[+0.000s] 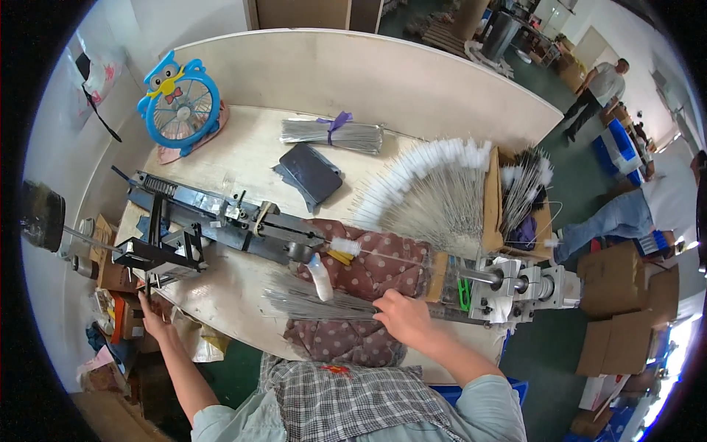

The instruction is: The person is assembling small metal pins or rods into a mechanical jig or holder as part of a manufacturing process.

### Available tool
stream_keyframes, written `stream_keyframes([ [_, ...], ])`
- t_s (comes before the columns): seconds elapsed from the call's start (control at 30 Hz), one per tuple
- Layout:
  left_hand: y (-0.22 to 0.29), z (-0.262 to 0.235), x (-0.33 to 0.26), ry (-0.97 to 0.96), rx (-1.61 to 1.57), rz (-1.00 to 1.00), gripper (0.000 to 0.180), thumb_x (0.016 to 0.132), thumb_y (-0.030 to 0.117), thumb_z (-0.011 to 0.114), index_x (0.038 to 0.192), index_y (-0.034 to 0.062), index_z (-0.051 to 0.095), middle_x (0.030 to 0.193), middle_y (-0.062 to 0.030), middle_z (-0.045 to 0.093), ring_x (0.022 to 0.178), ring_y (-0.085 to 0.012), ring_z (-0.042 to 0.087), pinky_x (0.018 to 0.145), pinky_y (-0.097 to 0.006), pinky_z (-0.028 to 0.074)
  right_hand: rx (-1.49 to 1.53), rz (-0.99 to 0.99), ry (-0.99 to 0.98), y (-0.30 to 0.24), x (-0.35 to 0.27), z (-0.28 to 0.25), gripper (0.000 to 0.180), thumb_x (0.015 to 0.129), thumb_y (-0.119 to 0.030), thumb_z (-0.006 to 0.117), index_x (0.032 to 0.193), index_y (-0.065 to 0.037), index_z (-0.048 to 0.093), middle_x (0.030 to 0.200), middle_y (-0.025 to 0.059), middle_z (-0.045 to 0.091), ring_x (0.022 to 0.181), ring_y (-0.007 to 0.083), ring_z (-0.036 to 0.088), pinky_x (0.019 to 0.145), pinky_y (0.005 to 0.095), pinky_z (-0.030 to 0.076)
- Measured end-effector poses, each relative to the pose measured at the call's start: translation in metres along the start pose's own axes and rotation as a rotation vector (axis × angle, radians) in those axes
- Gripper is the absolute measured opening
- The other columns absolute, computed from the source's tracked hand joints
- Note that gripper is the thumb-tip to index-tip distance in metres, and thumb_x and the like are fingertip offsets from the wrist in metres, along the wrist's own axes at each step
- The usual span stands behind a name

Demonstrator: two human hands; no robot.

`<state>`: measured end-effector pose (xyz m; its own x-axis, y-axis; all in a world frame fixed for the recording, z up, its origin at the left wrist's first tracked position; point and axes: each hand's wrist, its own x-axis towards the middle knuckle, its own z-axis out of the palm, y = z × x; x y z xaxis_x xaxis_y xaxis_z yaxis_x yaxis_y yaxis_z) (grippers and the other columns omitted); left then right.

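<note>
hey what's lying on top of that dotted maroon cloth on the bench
On the dotted maroon cloth lie a loose bundle of thin grey wires under the right hand, a small white plastic bottle and a yellow piece. The wires' right ends are covered by the hand.

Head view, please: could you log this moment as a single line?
left hand: on machine lever | right hand: on loose wire pile | finished brushes: fanned behind | bench: blue fan

A pale wooden surface [243, 158] backed by a curved board wall [368, 74] fills the centre. At two o'clock lies a green floor [549, 92]; at four o'clock, stacked cardboard boxes [626, 295]. Daylight comes from the right.
</note>
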<state>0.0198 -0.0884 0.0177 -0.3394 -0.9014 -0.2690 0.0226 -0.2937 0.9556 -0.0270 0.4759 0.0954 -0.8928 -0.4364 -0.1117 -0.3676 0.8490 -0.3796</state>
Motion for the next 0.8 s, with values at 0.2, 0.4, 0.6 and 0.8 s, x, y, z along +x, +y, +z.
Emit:
stream_keyframes([
  [0.2, -0.013, 0.021, -0.014, 0.134, -0.205, -0.157, 0.034, 0.086, 0.042, 0.063, 0.084, 0.0091, 0.061, 0.069, 0.0, 0.062, 0.061, -0.011, 0.055, 0.05, -0.025, 0.044, -0.011, 0.097, 0.023, 0.002, -0.001, -0.032, 0.008, 0.083, -0.018, 0.06, 0.085, -0.011, 0.064, 0.081, 0.0048, 0.057, 0.079, 0.0251, 0.063, 0.063, 0.0378, 0.051],
  [0.4, -0.056, 0.073, -0.143, -0.437, -0.435, -0.517, 0.019, 0.09, 0.024, 0.055, 0.092, 0.0055, 0.061, 0.086, -0.0078, 0.064, 0.085, -0.0195, 0.063, 0.077, -0.03, 0.053, 0.003, 0.184, 0.035, 0.009, -0.011, -0.038, 0.009, 0.083, -0.018, 0.061, 0.088, -0.012, 0.066, 0.083, 0.0039, 0.061, 0.075, 0.0256, 0.063, 0.062, 0.0374, 0.05],
  [0.6, -0.043, 0.169, -0.289, -0.98, -0.023, -0.598, 0.032, 0.09, 0.016, 0.053, 0.119, 0.0036, 0.047, 0.105, -0.0068, 0.059, 0.097, -0.0203, 0.059, 0.089, -0.038, 0.048, -0.061, 0.093, 0.092, 0.019, -0.017, -0.03, 0.015, 0.082, -0.015, 0.06, 0.096, -0.013, 0.064, 0.085, 0.0036, 0.06, 0.076, 0.025, 0.063, 0.062, 0.0374, 0.051],
  [0.8, 0.05, 0.212, -0.363, -0.91, -0.323, -0.905, 0.019, 0.092, 0.025, 0.051, 0.092, 0.0061, 0.054, 0.069, -0.003, 0.052, 0.053, -0.0136, 0.048, 0.051, -0.029, 0.042, -0.088, 0.059, 0.119, 0.008, -0.019, -0.03, 0.027, 0.071, -0.006, 0.062, 0.097, -0.009, 0.059, 0.087, 0.006, 0.056, 0.078, 0.0249, 0.063, 0.061, 0.035, 0.052],
])
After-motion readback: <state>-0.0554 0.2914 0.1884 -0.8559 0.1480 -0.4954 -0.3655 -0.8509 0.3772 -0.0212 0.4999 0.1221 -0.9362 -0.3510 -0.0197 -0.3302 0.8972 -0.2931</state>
